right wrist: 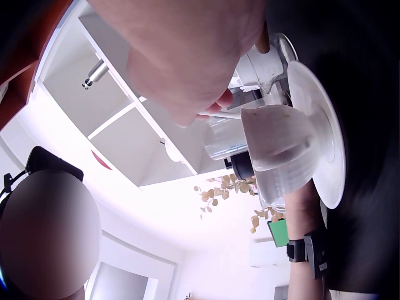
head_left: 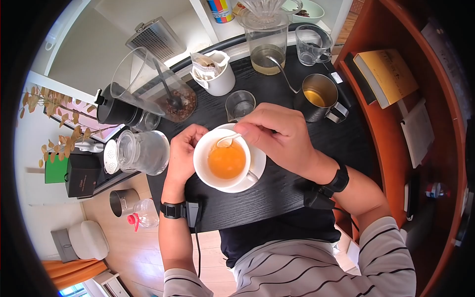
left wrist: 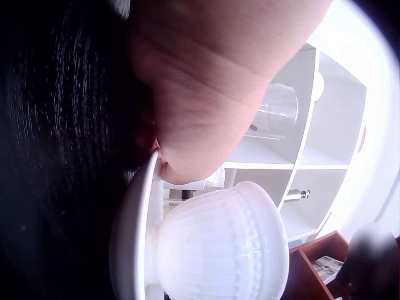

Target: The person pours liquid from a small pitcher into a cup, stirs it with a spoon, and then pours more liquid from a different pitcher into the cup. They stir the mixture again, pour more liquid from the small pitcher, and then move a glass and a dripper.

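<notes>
A white cup of amber liquid stands on a white saucer. My left hand holds the saucer's left edge; in the left wrist view the hand pinches the rim of the saucer beside the ribbed cup. Above the cup, my right hand pinches the handle of a white spoon, whose bowl is inside the cup. From the right wrist view, the spoon's handle runs from the right hand to the rim of the cup.
A small glass stands just behind the cup. Further back are a metal pitcher, a glass server, a glass mug and a white cup with a drip bag. Left are a bean container and a glass jar.
</notes>
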The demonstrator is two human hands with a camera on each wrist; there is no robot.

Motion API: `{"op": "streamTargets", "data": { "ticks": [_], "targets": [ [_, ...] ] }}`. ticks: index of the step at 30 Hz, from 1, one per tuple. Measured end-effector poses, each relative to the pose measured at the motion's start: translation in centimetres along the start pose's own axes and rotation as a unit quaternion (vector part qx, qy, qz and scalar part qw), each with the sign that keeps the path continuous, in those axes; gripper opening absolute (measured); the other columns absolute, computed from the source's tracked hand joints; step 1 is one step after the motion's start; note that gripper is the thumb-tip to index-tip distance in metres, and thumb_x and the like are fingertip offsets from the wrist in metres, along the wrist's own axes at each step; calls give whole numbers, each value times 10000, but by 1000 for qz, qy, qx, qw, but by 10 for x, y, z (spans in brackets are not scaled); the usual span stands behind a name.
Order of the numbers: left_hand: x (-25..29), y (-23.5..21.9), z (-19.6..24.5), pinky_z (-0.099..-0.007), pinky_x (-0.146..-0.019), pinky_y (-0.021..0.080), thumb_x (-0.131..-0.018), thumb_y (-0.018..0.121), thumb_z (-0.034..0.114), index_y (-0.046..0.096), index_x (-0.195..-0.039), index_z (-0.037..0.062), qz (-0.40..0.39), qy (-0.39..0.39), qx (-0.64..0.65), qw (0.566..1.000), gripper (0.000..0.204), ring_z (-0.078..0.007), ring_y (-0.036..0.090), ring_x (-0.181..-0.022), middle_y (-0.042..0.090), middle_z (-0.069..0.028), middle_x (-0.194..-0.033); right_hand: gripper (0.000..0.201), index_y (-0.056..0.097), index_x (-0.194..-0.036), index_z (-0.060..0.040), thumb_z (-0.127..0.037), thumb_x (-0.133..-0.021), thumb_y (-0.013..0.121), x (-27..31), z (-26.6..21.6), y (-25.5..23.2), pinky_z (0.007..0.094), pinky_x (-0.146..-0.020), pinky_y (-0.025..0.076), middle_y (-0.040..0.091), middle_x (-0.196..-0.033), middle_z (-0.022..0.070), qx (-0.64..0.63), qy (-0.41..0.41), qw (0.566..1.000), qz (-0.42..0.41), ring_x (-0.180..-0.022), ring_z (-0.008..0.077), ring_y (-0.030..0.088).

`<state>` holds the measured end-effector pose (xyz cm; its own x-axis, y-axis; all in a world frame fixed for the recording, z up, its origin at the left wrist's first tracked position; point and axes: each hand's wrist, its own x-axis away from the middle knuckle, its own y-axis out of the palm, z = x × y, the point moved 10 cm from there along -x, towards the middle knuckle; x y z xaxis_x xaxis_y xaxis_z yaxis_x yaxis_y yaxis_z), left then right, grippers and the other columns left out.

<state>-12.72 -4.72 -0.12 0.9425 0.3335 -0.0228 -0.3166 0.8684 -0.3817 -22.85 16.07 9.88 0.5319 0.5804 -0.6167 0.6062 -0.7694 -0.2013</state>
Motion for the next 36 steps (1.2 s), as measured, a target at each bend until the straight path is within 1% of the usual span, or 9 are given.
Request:
{"op": "streamTargets", "data": {
  "ticks": [7,9,10,12,19,21,25,27,36],
  "targets": [
    [0,0,0,-194,-645,453,-921,802,48,716,-1001,11,-1,0,4,1000,123,-3,559,-714,663,54,-781,91,775,-975,14,-73,-961,797,0,-4,2,277,-581,451,699,-821,76,0,2,1000,-14,-656,122,599],
    [0,0,-1,-194,-644,451,-922,801,47,716,-1000,11,-1,-1,5,1000,122,-3,557,-712,661,55,-780,135,753,-915,-16,-132,-958,807,0,-9,6,335,-576,457,638,-734,80,-28,-15,999,-25,-629,206,616],
    [0,0,-1,-195,-642,449,-922,801,46,716,-999,11,-2,-2,5,1000,120,-3,554,-711,658,57,-779,135,753,-915,-16,-132,-958,807,-1,-10,5,335,-576,457,638,-734,80,-28,-15,999,-25,-629,206,616],
    [0,-1,-2,-196,-641,447,-922,800,45,716,-999,12,-3,-1,5,1000,119,-4,552,-709,657,58,-779,92,767,-924,-9,-88,-959,797,0,-16,11,288,-570,445,687,-773,61,-33,-37,996,-73,-634,150,600],
    [0,0,-2,-200,-641,444,-924,800,49,715,-997,14,0,0,5,1000,117,-6,548,-710,657,58,-781,108,761,-912,-12,-102,-962,797,1,-17,9,303,-570,447,673,-744,67,-36,-47,997,-53,-631,164,608],
    [0,0,-2,-201,-642,445,-924,800,50,715,-997,13,0,-2,7,1000,118,-7,547,-711,657,57,-781,140,747,-900,-23,-136,-959,805,1,-15,4,343,-560,453,636,-721,77,-40,-49,998,-15,-609,221,622],
    [0,-1,-3,-203,-645,446,-922,805,52,713,-995,10,1,-4,5,1000,124,-9,545,-712,657,55,-779,124,750,-905,-15,-114,-950,808,-1,-17,-2,341,-557,455,633,-722,77,2,-45,999,3,-617,217,623],
    [0,-1,-2,-204,-644,446,-921,806,53,713,-996,10,1,0,-3,1000,127,-10,544,-712,656,55,-777,78,775,-956,-3,-69,-941,814,1,-15,-1,287,-571,459,707,-804,80,13,-51,999,0,-646,161,627],
    [0,0,1,-204,-641,445,-915,809,44,712,-1000,8,-2,1,5,1000,133,-10,543,-709,653,53,-776,83,791,-1006,-3,-55,-942,807,1,-10,2,284,-586,463,721,-848,89,19,-30,999,-5,-656,157,612]
  ]
}}
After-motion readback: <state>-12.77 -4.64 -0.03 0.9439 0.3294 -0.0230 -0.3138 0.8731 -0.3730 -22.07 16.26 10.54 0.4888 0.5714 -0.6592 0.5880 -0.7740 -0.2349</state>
